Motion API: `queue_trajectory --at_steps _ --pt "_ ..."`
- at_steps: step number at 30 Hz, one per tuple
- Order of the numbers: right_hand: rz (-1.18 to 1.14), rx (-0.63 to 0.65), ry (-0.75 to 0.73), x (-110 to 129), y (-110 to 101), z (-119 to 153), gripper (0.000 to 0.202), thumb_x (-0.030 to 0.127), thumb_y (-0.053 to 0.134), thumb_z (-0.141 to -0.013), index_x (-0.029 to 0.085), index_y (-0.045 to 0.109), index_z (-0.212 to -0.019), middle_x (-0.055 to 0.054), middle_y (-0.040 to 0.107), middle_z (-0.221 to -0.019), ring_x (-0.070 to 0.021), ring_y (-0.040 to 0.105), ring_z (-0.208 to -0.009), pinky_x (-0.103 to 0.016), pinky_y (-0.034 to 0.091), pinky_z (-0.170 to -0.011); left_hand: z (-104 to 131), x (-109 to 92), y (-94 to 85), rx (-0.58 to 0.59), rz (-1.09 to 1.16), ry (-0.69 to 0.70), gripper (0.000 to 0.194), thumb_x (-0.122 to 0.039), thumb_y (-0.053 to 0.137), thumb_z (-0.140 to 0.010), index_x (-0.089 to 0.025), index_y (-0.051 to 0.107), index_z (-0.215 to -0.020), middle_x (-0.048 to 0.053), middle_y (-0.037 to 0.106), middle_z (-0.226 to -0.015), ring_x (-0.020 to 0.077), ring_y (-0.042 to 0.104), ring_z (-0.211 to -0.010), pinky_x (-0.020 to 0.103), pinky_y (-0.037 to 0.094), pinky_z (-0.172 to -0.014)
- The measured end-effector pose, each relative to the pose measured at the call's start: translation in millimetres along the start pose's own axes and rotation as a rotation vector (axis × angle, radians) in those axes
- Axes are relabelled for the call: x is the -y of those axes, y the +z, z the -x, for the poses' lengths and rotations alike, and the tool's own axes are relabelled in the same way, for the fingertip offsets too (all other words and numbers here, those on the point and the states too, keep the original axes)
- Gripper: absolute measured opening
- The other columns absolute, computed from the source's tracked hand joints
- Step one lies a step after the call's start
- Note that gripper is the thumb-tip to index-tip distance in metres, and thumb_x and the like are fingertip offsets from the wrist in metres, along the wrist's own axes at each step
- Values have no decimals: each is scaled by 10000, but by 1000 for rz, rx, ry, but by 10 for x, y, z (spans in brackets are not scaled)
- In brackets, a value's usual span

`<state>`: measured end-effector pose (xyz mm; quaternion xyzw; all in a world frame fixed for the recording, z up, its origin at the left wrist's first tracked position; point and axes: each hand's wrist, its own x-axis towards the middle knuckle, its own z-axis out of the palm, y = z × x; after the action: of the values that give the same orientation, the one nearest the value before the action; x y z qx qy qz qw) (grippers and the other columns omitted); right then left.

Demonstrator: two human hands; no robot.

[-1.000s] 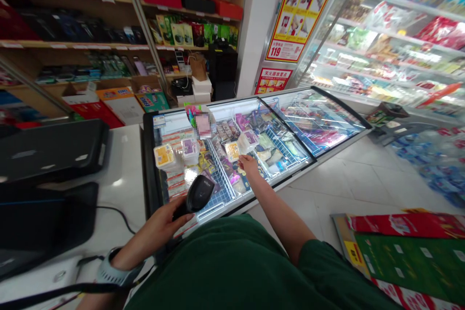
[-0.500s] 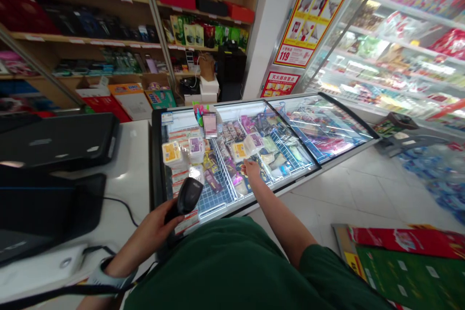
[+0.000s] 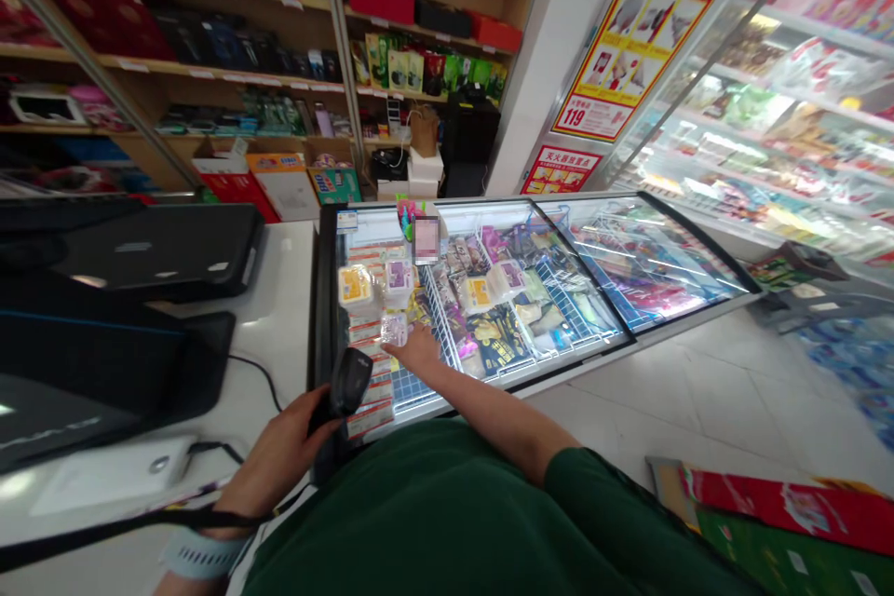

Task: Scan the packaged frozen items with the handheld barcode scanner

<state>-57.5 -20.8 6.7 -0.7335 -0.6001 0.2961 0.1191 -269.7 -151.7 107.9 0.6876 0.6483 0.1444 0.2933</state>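
My left hand [image 3: 290,438] is wrapped round the handle of a black barcode scanner [image 3: 351,380], held over the near left corner of the glass-topped freezer [image 3: 593,356]. Just right of the scanner, my right hand [image 3: 417,351] reaches over the glass with its fingers at a small clear tub with a purple label [image 3: 394,330]; whether they grip it is hard to tell. Behind it on the glass are a tub with a purple label [image 3: 399,279] and a yellow-labelled tub [image 3: 356,285]. Farther right lie another yellow-labelled tub [image 3: 478,292] and a purple-labelled one [image 3: 511,277].
A white counter [image 3: 283,298] with a black machine [image 3: 160,251] and a white device [image 3: 115,475] adjoins the freezer on the left. Cartons [image 3: 283,186] and stocked shelves stand behind. A green and red box [image 3: 789,531] is at the lower right.
My right hand has moved left, from beside the right-hand yellow-labelled tub to the small purple-labelled tub near the scanner. The scanner in my left hand has turned more upright. The view has shifted.
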Motion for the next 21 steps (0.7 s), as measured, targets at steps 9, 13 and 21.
queue_trajectory --at_steps 9,13,21 --pt "226 3 -18 176 177 -85 1017 703 739 -595 68 447 -1334 -258 543 -1313 -369 551 -1185 -485 446 -971 -12 4 24 9 26 3 518 -449 496 -828 -152 557 -1248 144 687 -1204 283 666 -1080 411 513 -954" --pt "204 31 -11 103 116 -53 990 646 750 -625 83 412 -1366 -248 527 -1334 -352 567 -1173 -466 460 -967 -47 23 30 -6 16 24 507 -445 501 -823 -159 573 -1236 129 703 -1165 278 676 -1056 392 525 -935" --pt "210 -16 -57 -64 9 31 889 630 759 -629 112 474 -1292 -201 576 -1242 -332 616 -1077 -455 488 -913 -98 -20 36 17 27 28 553 -463 504 -819 -141 567 -1264 141 685 -1218 286 658 -1100 410 510 -965"
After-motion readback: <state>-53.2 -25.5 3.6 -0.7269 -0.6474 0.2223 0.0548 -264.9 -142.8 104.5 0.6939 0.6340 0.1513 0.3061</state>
